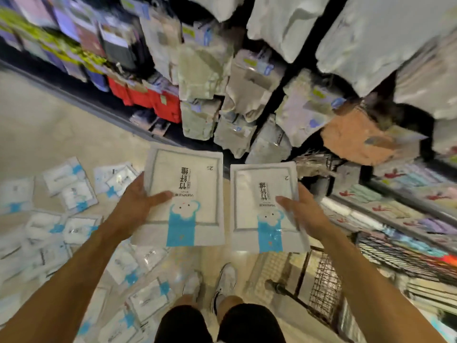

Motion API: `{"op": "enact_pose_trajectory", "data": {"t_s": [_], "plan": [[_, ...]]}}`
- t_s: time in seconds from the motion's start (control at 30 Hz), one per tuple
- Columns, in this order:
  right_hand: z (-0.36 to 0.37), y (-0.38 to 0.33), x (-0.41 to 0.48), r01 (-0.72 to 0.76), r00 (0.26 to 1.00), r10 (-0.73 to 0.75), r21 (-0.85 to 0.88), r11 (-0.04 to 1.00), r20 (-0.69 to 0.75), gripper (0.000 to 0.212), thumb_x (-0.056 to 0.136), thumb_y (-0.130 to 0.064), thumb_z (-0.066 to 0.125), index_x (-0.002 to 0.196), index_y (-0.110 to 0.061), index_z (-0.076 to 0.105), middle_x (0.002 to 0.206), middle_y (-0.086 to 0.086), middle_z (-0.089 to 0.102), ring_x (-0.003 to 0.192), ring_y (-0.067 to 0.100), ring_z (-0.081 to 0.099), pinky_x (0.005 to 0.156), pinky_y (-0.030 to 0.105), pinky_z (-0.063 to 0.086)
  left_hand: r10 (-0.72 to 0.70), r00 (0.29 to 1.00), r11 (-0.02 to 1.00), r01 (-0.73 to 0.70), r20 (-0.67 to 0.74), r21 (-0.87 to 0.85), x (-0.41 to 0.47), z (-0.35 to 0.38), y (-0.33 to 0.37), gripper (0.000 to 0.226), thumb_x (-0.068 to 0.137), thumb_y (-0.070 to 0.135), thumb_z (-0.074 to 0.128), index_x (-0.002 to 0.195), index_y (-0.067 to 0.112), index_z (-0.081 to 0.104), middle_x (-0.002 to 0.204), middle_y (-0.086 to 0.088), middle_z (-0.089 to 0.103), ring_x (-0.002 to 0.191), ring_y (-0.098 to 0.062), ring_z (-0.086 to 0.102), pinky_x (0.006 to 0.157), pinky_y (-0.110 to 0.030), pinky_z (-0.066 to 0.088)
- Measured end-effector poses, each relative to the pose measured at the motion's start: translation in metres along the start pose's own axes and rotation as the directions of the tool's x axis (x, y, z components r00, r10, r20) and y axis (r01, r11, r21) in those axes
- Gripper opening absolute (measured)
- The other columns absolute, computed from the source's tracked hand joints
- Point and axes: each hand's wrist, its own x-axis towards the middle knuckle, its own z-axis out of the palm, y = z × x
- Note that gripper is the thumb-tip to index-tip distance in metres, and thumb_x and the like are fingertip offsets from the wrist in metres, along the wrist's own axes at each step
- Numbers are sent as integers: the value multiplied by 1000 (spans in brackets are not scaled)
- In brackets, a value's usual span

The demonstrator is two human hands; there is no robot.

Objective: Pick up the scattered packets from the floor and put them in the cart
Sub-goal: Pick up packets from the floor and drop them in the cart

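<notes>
The left hand [133, 206] grasps 1 white-and-blue packet [184, 191] by its outer edge, thumb on top. The right hand [305, 214] grips a 2nd packet [262, 194] the same way. Both are held flat, probably for dropping into the wire cart [324, 290] below the right hand. The scattered packets [71, 191] lie on the floor left of and below the left hand.

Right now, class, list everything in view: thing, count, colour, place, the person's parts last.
Left held flat plastic packet: one, white with blue panel, centre.
Right held flat plastic packet: one, same colours, beside it.
Scattered plastic packets: many, white and blue, beige floor at left.
Wire cart: one, dark metal, lower right.
Hanging shelf goods: many, grey, red, orange, top.
Shoes: two, white, bottom centre.
Left hand: one, grips left packet.
Right hand: one, grips right packet.
</notes>
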Motion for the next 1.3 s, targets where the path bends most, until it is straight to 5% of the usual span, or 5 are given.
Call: {"op": "enact_pose_trajectory", "data": {"t_s": [0.2,0.53,0.67,1.0,1.3], "plan": [[-65,-73,-108,95,980,-64,159,983,-188,41,99,2,63,132,-21,58,119,-1,77,107,20,75,80,31,62,120,966,992,-125,229,9,-26,48,115,44,87,0,73,126,18,63,109,-1,79,95,-23,77,65,-25,60],[-168,-41,-307,250,812,28,391,886,-584,36,97,4,62,131,-8,57,121,21,74,110,40,73,95,62,58,230,767,914,-381,599,138,-80,205,216,34,88,2,75,117,19,67,90,13,79,82,-9,76,62,-19,56],[-192,-6,-398,366,712,69,453,813,-699,35,97,12,58,128,-4,56,116,24,75,100,36,76,72,40,65,188,650,894,-424,736,146,-128,286,216,35,89,6,74,121,19,67,103,0,80,88,-21,78,74,-36,59],[-268,135,-612,445,495,259,498,744,-830,34,95,11,61,128,3,56,100,22,78,80,32,78,59,37,62,6,453,919,-355,892,174,-277,481,156,54,70,29,86,120,27,67,109,-13,78,96,-41,75,92,-64,55],[-348,213,-685,429,507,285,524,735,-814,33,96,4,67,125,-8,58,107,19,78,92,37,78,67,45,65,81,455,911,-395,887,119,-375,596,96,35,91,1,69,119,20,63,100,-7,80,81,-24,78,64,-36,59]]}}
